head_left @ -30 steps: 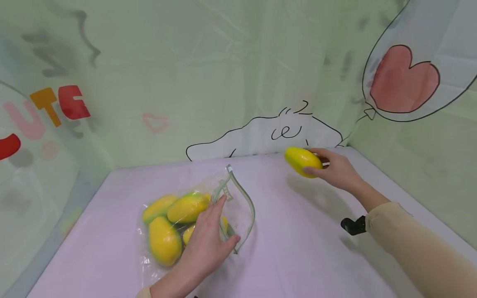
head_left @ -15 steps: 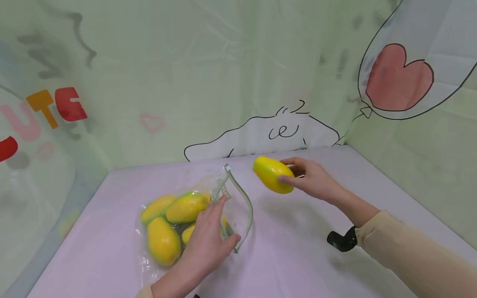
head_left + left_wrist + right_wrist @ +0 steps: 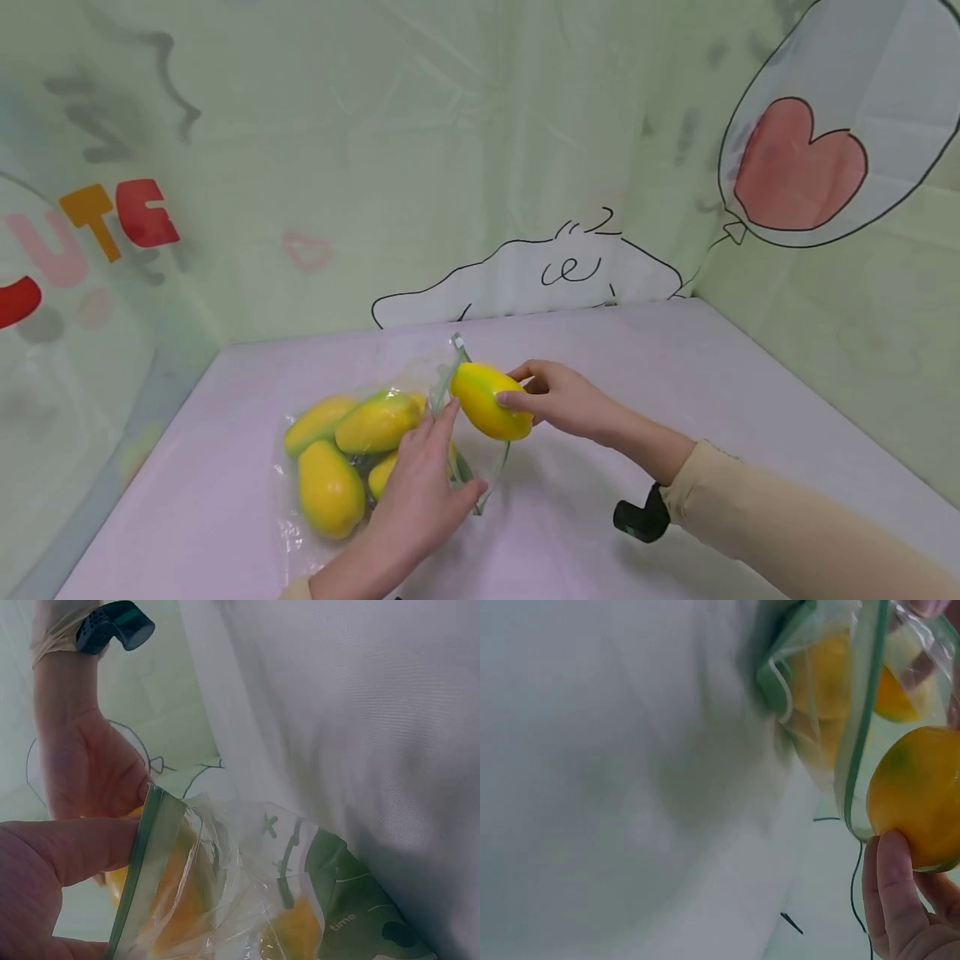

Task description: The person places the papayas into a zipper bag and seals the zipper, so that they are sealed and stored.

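My right hand (image 3: 566, 402) grips a yellow-green mango (image 3: 487, 404) by its near end, thumb in front and fingers behind. The mango's far end is at the mouth of a clear zip bag (image 3: 444, 385), overlapping the rim in the head view. Several mangoes (image 3: 332, 492) lie inside the bag, some partly covered by my left hand (image 3: 423, 479). That hand rests at the bag's mouth with fingers extended and thumb spread apart. In the left wrist view its digits touch the green zip strip (image 3: 136, 874). The right wrist view shows the held mango (image 3: 919, 791) beside the strip.
The bag lies on a pale lilac tabletop (image 3: 622, 350). Printed cloth walls (image 3: 337, 167) stand behind and at both sides. A black wrist device (image 3: 643, 515) hangs below the right sleeve.
My right hand has brought the mango leftward and nearer, from the table's back right to the bag's mouth. The left hand and the bag have stayed almost still.
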### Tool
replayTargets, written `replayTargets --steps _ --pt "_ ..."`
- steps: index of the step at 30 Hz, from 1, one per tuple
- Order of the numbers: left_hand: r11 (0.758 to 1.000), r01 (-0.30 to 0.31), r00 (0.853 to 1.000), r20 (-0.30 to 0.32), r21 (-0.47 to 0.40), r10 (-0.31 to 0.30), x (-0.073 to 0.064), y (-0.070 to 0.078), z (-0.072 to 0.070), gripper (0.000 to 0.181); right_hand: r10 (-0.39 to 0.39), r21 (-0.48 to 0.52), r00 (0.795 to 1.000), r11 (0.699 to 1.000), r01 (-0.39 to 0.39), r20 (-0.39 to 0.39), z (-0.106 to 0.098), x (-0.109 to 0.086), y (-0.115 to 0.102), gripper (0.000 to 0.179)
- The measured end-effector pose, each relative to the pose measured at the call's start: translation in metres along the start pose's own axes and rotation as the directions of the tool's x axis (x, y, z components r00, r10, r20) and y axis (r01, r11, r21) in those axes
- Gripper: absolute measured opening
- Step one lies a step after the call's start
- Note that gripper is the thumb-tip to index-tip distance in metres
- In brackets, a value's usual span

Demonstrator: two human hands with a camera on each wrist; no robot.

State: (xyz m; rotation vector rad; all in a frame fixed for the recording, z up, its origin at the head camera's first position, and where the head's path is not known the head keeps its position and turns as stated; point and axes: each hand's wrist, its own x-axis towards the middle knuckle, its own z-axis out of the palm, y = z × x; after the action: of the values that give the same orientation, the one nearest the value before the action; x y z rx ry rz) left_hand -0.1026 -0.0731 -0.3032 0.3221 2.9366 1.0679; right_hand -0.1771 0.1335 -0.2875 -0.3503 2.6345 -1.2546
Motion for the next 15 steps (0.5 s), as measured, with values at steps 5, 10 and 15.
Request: replayTargets --steps 5,10,15 --pt "0.999 -0.036 0.999 -0.009 0.005 0.036 -0.002 -0.001 0.000 0.094 0.044 -0.013 0.999 0.999 -0.044 -0.005 0.015 0.002 -0.003 0.047" --pt "0.998 -0.067 0.998 -0.020 -0.002 0.067 -0.003 -0.001 0.001 0.093 0.049 -0.093 0.997 0.994 -0.054 -0.055 0.026 0.001 -0.007 0.048" --pt "0.996 -0.084 0.996 -0.022 -0.013 0.083 -0.004 0.000 0.004 0.092 0.018 -0.192 0.990 0.980 -0.044 -0.137 0.037 0.004 -0.008 0.047"
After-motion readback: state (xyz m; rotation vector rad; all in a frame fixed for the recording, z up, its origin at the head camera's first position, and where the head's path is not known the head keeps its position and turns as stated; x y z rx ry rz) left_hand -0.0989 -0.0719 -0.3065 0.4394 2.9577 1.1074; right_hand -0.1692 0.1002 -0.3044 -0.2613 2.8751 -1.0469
